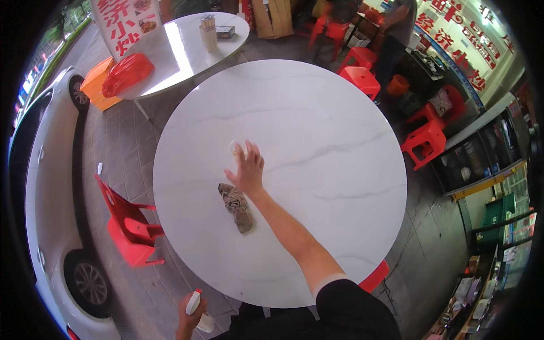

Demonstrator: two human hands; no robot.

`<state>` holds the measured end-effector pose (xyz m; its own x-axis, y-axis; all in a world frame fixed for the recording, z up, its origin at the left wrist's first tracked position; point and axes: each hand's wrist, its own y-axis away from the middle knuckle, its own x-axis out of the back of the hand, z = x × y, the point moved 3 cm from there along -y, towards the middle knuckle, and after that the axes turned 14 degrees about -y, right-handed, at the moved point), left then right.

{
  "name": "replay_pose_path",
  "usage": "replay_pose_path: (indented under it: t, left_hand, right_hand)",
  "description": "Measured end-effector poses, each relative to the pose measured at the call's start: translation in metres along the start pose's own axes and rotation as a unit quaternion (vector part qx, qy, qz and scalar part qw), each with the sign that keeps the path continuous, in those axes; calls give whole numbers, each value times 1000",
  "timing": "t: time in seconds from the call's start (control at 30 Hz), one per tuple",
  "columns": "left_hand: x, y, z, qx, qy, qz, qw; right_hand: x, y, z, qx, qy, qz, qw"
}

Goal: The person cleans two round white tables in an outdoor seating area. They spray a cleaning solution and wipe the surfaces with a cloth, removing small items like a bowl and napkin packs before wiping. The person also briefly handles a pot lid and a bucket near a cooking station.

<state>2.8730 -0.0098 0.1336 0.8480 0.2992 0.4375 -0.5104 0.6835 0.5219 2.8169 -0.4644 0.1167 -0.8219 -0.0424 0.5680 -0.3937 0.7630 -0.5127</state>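
Note:
My right hand reaches over the round white marbled table, its fingers spread. A small, pale, see-through round thing lies beside its fingertips; its kind is too unclear to tell. Just below the palm rests a crumpled grey-brown cloth on the tabletop. Down at the lower edge, off the table's near side, my left hand is closed around a white spray bottle with a red tip. Most of that bottle is hidden by the fingers.
Red plastic chairs and stools stand around the table. A second table at the far left bears a red plastic bag and a chopstick holder. A car is parked on the left. Another person stands far right.

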Motion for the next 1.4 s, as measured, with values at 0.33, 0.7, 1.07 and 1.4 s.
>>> replay_pose_path:
  t: [0.33, 0.7, 1.07, 1.4]
  left_hand:
    - [12, 26, -38, 32, 45, 33, 998]
    - [33, 13, -43, -87, -17, -3, 996]
    - [49, -2, -23, -240, -78, -82, 964]
    - [57, 17, -48, -258, -98, -73, 958]
  right_hand:
    - [-64, -42, 45, -132, 98, -259, 952]
    - [140, 127, 27, -125, 29, -143, 981]
    - [315, 348, 6, -317, 157, -11, 935]
    - [304, 387, 12, -363, 158, 39, 918]
